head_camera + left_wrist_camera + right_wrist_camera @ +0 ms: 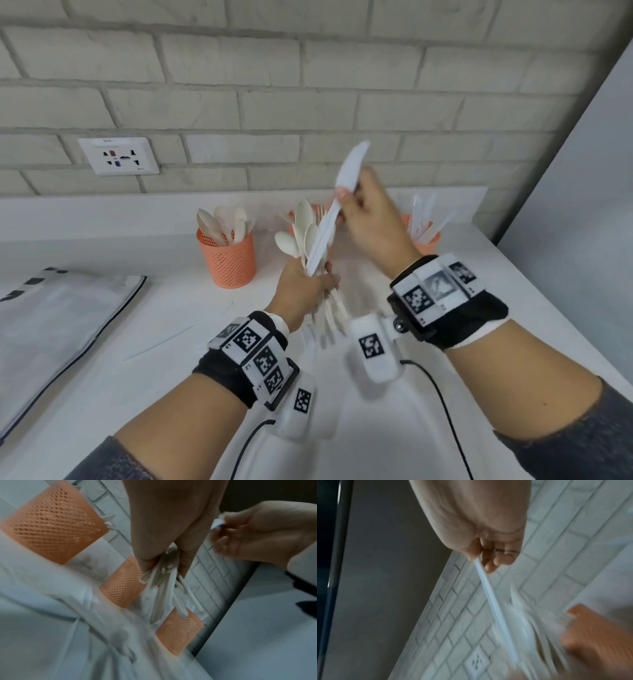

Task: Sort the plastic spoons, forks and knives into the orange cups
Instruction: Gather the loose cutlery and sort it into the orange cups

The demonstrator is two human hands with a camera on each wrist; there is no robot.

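Gripping a bundle of cutlery by the handles, the left hand has its fingers curled tight round it, spoon bowls fanned upward. Right hand pinches a white knife between thumb and fingers, the knife's lower end at the top of the bundle, blade tilted up toward the wall socket. Three orange cups on the white counter: spoon cup below and right of the socket, middle cup behind the bundle, knife cup farthest from the socket.
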